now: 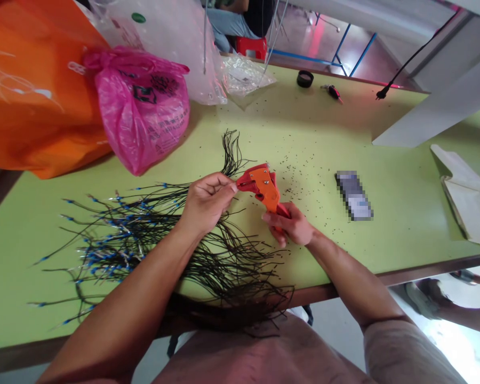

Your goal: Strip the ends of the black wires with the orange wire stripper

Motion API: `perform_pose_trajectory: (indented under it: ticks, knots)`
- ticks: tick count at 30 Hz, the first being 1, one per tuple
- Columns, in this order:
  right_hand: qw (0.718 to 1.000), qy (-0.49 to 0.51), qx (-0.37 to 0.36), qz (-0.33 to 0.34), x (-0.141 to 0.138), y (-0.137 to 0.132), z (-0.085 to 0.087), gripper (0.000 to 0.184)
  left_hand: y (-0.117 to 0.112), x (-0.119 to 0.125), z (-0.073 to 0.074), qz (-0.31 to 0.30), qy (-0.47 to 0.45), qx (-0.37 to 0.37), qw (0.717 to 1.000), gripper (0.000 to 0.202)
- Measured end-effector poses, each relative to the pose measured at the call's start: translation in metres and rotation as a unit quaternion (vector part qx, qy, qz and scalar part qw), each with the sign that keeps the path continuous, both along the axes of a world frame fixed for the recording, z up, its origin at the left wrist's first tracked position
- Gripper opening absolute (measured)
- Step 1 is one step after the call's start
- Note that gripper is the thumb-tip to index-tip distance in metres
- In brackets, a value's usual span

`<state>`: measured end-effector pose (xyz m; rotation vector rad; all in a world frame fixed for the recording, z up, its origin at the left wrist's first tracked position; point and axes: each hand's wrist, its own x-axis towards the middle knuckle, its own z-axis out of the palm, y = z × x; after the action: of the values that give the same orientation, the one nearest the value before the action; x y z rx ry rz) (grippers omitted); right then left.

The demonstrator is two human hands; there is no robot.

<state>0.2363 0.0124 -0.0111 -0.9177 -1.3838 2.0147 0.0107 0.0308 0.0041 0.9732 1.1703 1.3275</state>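
My right hand (292, 225) is closed round the handles of an orange crimping tool (263, 186), held just above the green table (404, 202). My left hand (207, 201) pinches a thin black wire at the tool's jaws, fingers pressed together. Beneath my left forearm lies a heap of black wires (224, 256) that hangs over the table's near edge. Left of it spreads a bunch of wires with blue end caps (116, 234). A few more black wires (232, 152) fan out behind the tool.
An orange bag (32, 90), a pink plastic bag (144, 106) and clear plastic bags (176, 37) stand at the back left. A phone (354, 194), a black ring (304, 78), a small red tool (333, 92) and an open box (464, 192) lie to the right. Small dark specks litter the table.
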Motion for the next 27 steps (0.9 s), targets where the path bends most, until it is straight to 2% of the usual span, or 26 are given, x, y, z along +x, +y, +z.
perform_pose_trajectory:
  ticks: [3,6,12,17,20,22,24,27]
  knots:
    - [1.000,0.018,0.003,-0.021,-0.002,-0.002,-0.001,0.054,0.000,0.003,0.002,0.004,-0.009,-0.001,1.000,0.021]
    - [0.996,0.079,-0.037,0.018,0.002,0.003,-0.005,0.047,0.000,0.004,0.000,-0.001,-0.019,-0.013,1.000,0.025]
    - [0.977,0.171,-0.102,0.076,0.019,0.019,-0.014,0.057,-0.001,0.008,-0.004,-0.023,-0.056,-0.043,0.997,0.037]
    - [0.949,0.191,-0.130,0.216,0.034,0.023,-0.016,0.071,0.001,0.007,-0.005,-0.016,-0.104,-0.062,0.993,0.038]
    - [0.938,0.191,-0.110,0.269,0.039,0.022,-0.012,0.074,0.002,0.005,-0.009,0.002,-0.078,-0.049,0.996,0.033]
    - [0.948,0.198,-0.082,0.236,0.040,0.022,-0.008,0.069,0.000,0.006,-0.012,0.006,0.004,-0.011,1.000,0.026]
    - [0.963,0.209,-0.052,0.161,0.041,0.024,-0.003,0.062,-0.005,0.010,-0.014,-0.020,0.125,0.062,0.990,0.019]
    - [0.975,0.216,-0.018,0.053,0.043,0.027,0.003,0.052,-0.017,0.020,-0.016,-0.125,0.272,0.168,0.939,0.022]
